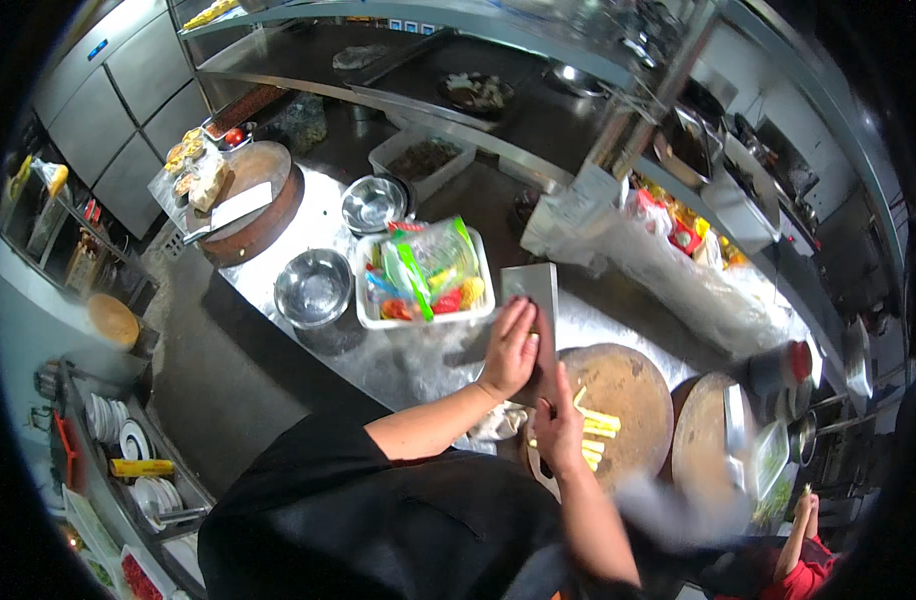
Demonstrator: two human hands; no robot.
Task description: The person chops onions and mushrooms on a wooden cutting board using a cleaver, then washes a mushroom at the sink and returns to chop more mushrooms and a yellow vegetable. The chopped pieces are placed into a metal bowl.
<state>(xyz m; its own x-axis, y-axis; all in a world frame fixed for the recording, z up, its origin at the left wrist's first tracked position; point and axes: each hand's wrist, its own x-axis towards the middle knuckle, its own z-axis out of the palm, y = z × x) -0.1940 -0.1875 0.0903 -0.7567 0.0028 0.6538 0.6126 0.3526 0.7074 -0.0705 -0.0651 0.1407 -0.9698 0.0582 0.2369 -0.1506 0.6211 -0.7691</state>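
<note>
My right hand (559, 435) grips a cleaver (529, 281) low down, its index finger stretched along the blade. The broad steel blade points away from me, over the near edge of the steel counter. My left hand (512, 356) lies against the blade with its fingers straight and the thumb apart. A small yellowish bit shows by its fingertips. Beneath and right of the cleaver, a round wooden chopping block (638, 390) carries several pale yellow strips (600, 426), partly behind my right hand. A crumpled cloth (499, 421) lies left of the block.
A white basket (428, 322) of plastic-packed food stands ahead-left, beside steel bowls (314, 289). Another cleaver (240, 206) rests on the far-left chopping block (255, 240). At right, a further knife (734, 427) lies on a block (702, 420). A person in a red sleeve (803, 566) is at lower right.
</note>
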